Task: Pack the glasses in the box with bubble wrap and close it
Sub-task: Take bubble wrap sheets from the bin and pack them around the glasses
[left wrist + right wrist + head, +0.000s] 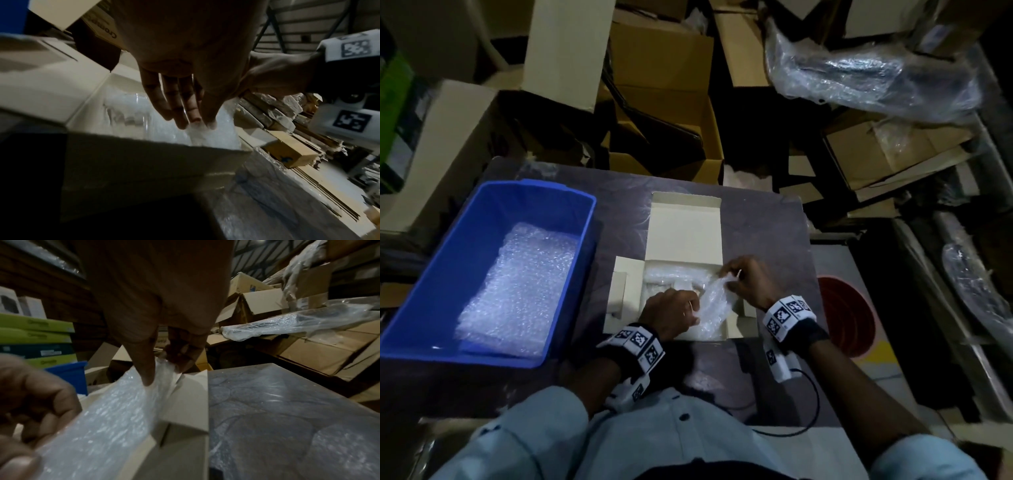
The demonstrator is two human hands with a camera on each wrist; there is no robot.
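An open white box [685,226] lies on the table with its lid flap folded back. Inside it are bubble wrap and a clear glass [127,113]. Both hands hold one sheet of bubble wrap [714,308] over the box's right half. My left hand [693,313] pinches the sheet's near end with its fingertips [193,118]. My right hand [732,277] pinches the far end between thumb and fingers [148,378]. The sheet [115,410] stretches between the two hands above the box wall [185,402]. Other glasses in the box are hidden under wrap.
A blue bin [482,267] holding more bubble wrap sheets [517,287] stands left of the box. Cardboard boxes [664,102] and a plastic-wrapped bundle [873,82] crowd the floor behind the table. A red round object [849,318] sits right of the table's edge [287,418].
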